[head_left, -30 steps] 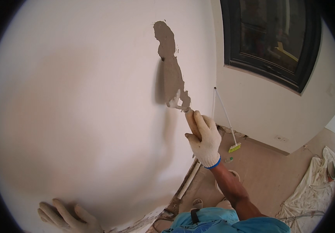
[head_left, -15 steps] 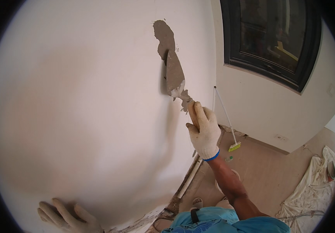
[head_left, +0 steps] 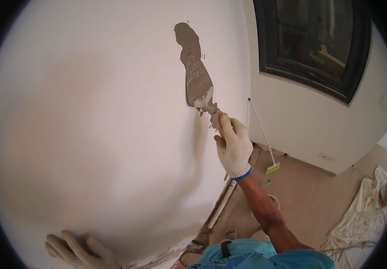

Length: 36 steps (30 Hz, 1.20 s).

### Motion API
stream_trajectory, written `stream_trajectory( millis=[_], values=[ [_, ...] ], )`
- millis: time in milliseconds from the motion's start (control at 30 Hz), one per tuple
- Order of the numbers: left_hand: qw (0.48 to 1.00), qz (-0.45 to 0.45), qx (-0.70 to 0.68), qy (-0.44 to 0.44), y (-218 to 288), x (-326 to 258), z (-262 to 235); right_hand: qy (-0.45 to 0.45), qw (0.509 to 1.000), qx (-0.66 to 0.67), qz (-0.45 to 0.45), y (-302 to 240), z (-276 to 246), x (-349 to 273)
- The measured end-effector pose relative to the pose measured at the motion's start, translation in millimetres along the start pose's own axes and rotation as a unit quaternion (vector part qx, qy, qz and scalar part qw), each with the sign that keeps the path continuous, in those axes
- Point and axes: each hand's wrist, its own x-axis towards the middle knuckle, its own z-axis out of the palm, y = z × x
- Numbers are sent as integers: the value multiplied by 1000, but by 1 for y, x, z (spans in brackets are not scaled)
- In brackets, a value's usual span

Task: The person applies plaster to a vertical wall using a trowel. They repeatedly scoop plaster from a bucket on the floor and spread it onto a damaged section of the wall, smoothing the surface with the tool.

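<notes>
Trowel (head_left: 198, 85) lay over the grey patch (head_left: 188, 38); below this patch my right grip (head_left: 235, 153) pinched it, left grip (head_left: 82, 254) spread. Tilting, I judged, could gouge the patch.

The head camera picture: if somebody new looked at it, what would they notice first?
Probably the dark grey-brown patch, because it stands out on the big white wall, near the top middle. Just below, the gloved right hand grips a trowel whose smeared blade lies over the patch's lower part. Then maybe the black-framed window, at the upper right.
</notes>
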Motion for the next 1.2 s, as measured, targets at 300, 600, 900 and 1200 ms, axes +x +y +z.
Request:
stream_trajectory(
  millis=[300,600,900,1200],
  values=[
    [996,-60,-54,38,19,42,-2,-17,1000,-20,14,11,9,-2],
    [996,-60,-60,40,19,41,-1,-18,1000,-16,15,18,11,-2],
    [997,-55,-51,35,21,46,-6,-10,998,22,52,23,0,-20],
    [996,-49,-58,53,20,43,-1,24,999,30,10,5,2,1]
  ],
)
